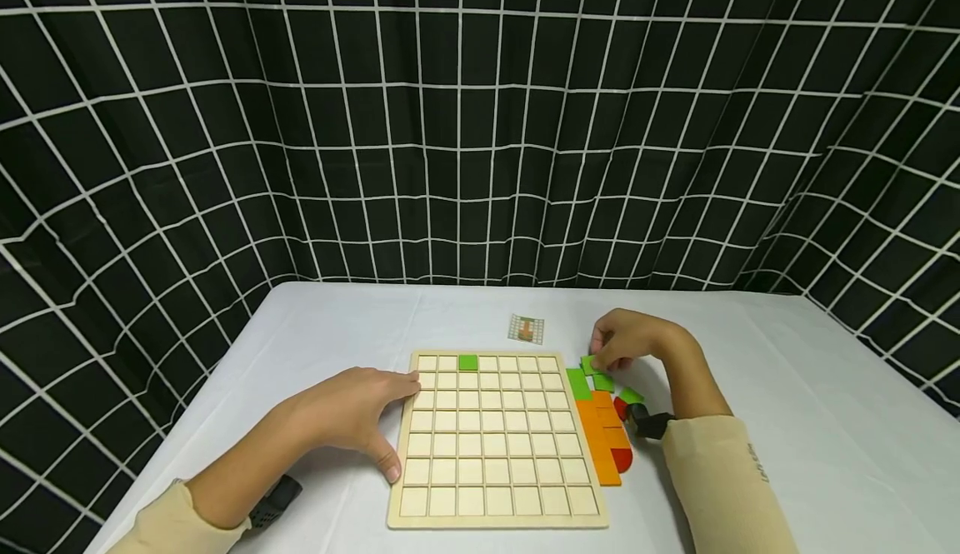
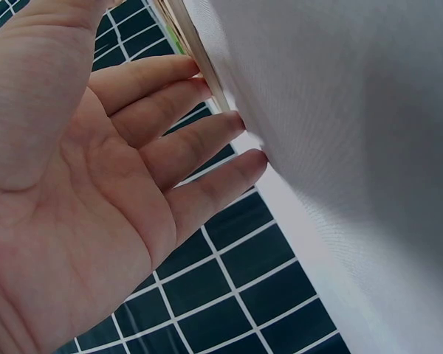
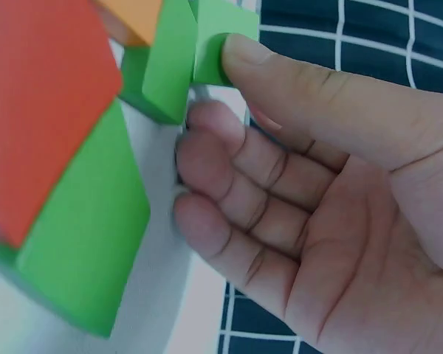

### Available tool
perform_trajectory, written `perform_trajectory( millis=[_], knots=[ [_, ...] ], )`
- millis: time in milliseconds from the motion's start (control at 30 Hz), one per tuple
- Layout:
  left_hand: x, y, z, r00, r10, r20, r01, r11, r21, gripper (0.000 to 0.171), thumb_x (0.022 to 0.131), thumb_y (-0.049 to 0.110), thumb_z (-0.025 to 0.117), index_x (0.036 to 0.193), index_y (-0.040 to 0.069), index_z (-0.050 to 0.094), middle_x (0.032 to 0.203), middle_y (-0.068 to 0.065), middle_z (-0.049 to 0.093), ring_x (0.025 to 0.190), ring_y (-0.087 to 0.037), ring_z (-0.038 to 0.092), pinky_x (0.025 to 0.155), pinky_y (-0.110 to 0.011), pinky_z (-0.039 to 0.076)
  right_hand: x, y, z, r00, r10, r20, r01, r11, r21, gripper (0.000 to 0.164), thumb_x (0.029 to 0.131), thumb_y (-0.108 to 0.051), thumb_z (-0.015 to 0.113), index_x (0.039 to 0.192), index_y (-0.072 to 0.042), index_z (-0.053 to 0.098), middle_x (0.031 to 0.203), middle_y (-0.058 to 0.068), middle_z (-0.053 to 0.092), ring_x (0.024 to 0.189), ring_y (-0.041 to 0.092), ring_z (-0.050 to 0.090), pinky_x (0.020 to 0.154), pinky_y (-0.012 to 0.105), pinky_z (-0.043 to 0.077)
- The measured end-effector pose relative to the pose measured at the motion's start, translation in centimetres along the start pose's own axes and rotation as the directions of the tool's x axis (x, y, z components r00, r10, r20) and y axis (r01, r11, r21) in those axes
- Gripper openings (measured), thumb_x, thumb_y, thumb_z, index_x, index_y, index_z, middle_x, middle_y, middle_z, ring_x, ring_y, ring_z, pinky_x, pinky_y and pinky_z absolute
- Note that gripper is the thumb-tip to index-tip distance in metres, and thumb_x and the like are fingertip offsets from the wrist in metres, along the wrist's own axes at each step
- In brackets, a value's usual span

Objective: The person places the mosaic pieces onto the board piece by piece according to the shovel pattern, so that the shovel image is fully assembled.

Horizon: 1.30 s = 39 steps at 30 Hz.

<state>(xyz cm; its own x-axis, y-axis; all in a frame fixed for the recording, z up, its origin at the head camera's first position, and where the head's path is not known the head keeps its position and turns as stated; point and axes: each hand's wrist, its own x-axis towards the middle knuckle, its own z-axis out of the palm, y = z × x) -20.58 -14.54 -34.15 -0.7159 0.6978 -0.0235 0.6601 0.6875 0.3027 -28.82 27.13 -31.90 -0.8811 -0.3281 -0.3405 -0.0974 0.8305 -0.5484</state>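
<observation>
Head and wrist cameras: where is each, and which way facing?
Head: worn on head, looking forward and down at the board; left hand, right hand and sleeves show.
Left wrist: on that wrist, facing its palm and the board's edge.
Right wrist: on that wrist, facing its palm, thumb on a green tile.
Shared: head and right wrist show that tile.

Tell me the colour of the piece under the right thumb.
Green piece, clearest in the right wrist view.

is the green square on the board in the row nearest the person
No, the green square sits in the farthest row of the board.
</observation>
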Motion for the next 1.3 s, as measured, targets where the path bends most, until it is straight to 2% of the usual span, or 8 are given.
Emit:
perform_trajectory(
  millis=[67,300,700,933,1300],
  knots=[
    [0.00,-0.05,0.01,1.000,0.001,0.003,-0.001,1.000,-0.002,0.112,0.052,0.066,0.085,0.138,0.001,0.057,0.144,-0.014,0.055,0.130,-0.031,0.053,0.107,-0.047,0.043,0.01,0.44,-0.03,1.000,-0.029,-0.001,0.029,0.999,0.027,0.012,0.084,-0.008,0.075,0.086,-0.003,0.064,0.078,0.007,0.063,0.071,0.022,0.060,0.068,0.034,0.056],
    [-0.02,-0.20,0.10,1.000,0.000,0.006,0.000,1.000,0.009,0.112,0.052,0.068,0.084,0.139,0.001,0.057,0.145,-0.013,0.054,0.130,-0.031,0.053,0.107,-0.048,0.043,0.44,1.07,0.03,0.999,-0.039,-0.018,0.041,0.994,0.104,0.007,0.087,-0.004,0.072,0.091,-0.002,0.067,0.079,0.007,0.066,0.070,0.022,0.062,0.069,0.034,0.057],
    [-0.03,-0.16,0.04,1.000,0.002,0.007,-0.002,1.000,-0.005,0.113,0.053,0.067,0.084,0.139,0.001,0.056,0.145,-0.014,0.053,0.131,-0.030,0.052,0.107,-0.047,0.043,0.33,0.98,-0.15,0.995,-0.075,-0.060,0.082,0.990,0.118,0.008,0.088,-0.009,0.070,0.091,-0.002,0.068,0.076,0.009,0.065,0.072,0.024,0.058,0.069,0.035,0.051],
    [-0.08,-0.13,0.10,1.000,0.005,0.019,-0.005,1.000,-0.005,0.113,0.054,0.067,0.085,0.140,0.000,0.055,0.146,-0.014,0.052,0.132,-0.030,0.051,0.107,-0.047,0.042,0.43,0.99,-0.10,0.994,-0.071,-0.082,0.081,0.988,0.131,0.007,0.087,-0.008,0.070,0.089,-0.002,0.068,0.074,0.009,0.065,0.072,0.024,0.057,0.070,0.036,0.050],
    [-0.11,-0.04,0.02,1.000,-0.008,0.027,0.008,1.000,-0.016,0.112,0.055,0.066,0.085,0.142,0.002,0.054,0.148,-0.014,0.050,0.133,-0.032,0.050,0.108,-0.048,0.041,0.88,0.66,0.09,0.988,-0.115,-0.103,0.130,0.979,0.154,0.008,0.090,-0.010,0.070,0.090,-0.002,0.069,0.075,0.011,0.064,0.073,0.025,0.057,0.071,0.036,0.050]
  ],
)
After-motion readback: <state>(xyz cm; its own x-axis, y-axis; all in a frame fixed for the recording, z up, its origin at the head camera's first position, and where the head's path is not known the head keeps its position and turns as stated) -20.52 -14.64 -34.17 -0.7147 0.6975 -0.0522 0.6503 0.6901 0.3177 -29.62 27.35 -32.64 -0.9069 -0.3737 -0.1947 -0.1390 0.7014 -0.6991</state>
